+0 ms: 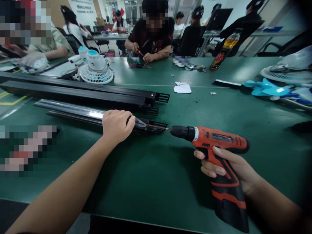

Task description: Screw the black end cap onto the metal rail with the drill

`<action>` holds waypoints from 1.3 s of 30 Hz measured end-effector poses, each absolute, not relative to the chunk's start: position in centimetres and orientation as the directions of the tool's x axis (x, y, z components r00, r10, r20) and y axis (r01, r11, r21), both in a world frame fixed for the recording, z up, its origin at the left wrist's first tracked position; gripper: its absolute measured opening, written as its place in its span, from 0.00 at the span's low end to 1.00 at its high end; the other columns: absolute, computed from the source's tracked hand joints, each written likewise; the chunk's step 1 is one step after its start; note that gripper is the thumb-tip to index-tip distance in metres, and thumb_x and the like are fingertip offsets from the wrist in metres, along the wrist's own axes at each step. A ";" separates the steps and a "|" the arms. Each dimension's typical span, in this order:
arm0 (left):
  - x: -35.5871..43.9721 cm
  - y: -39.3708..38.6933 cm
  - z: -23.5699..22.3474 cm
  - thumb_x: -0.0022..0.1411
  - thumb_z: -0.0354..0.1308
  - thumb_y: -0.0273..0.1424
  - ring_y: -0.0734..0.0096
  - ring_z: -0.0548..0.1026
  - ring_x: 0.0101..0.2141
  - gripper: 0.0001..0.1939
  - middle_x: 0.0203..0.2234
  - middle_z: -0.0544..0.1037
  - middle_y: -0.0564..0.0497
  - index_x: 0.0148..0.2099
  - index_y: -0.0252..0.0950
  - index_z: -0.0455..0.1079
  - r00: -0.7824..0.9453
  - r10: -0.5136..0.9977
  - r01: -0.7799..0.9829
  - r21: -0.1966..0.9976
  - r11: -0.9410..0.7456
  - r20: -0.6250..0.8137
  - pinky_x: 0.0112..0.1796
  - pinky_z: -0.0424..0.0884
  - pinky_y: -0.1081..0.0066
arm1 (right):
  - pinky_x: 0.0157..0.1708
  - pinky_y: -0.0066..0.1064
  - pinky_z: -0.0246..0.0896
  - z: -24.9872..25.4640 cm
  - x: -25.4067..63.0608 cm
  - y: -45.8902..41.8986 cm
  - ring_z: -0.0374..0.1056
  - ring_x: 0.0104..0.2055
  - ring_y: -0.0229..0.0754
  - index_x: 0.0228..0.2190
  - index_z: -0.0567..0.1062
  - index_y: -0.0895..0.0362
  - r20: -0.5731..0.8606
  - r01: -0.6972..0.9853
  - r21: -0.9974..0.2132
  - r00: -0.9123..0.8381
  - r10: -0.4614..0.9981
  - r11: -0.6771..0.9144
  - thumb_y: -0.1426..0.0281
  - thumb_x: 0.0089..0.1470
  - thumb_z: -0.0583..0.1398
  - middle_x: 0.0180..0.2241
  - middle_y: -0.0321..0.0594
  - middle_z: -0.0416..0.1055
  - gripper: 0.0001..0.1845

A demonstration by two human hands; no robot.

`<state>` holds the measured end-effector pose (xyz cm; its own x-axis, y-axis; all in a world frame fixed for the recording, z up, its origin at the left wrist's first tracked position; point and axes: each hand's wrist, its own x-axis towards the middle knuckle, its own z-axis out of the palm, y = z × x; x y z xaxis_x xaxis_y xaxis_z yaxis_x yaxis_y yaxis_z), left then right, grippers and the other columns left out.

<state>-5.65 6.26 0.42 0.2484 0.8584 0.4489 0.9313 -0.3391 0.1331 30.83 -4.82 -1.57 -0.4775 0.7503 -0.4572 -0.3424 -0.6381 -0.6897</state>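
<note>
Your left hand was closed around a long dark piece that lay on the green table. Your fingers went over its top, and your thumb was on the side near the drill. The long piece was shiny along the top, and it lay in front of you, a bit to the left. At its right end was a black end part with long slots in it.

Your right hand was wrapped around the handle of a red and black drill. You held the drill up over the table, with its black nose facing left. The thin bit was right at the slotted end, but I could not tell if it touched anything there.

Just behind the long piece lay two long black bars, side by side, and they had slotted ends too. To the right of the bars was some white paper. Farther right lay bright blue fan blades. A bottle with a yellow top part leaned to one side at the back. A white fan sat behind the bars on the left. Across the table, a person in a dark shirt held a small tool with an orange handle, just above some wires.
</note>
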 end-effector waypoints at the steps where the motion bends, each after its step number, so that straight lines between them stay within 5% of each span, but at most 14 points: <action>1: -5.7 6.3 0.4 0.75 0.44 0.41 0.50 0.82 0.38 0.26 0.32 0.86 0.45 0.40 0.39 0.83 0.250 0.858 0.931 0.131 -0.340 0.449 0.49 0.70 0.49 | 0.25 0.28 0.57 -1.6 30.8 -4.8 0.50 0.23 0.37 0.36 0.79 0.57 -0.455 -0.342 -0.690 -0.480 0.750 -0.638 0.50 0.56 0.72 0.15 0.26 0.54 0.22; 39: -5.6 6.2 0.4 0.75 0.44 0.41 0.52 0.82 0.38 0.26 0.32 0.86 0.46 0.40 0.40 0.83 0.247 0.857 0.932 0.132 -0.338 0.452 0.48 0.69 0.50 | 0.25 0.27 0.57 -1.4 30.5 -4.7 0.51 0.22 0.35 0.35 0.80 0.58 -0.468 -0.364 -0.668 -0.474 0.746 -0.649 0.53 0.53 0.75 0.15 0.26 0.56 0.22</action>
<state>-5.62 6.23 0.41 0.2469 0.8572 0.4519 0.9317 -0.3382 0.1324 30.55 -4.74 -1.37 -0.4737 0.7463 -0.4676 -0.3642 -0.6494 -0.6675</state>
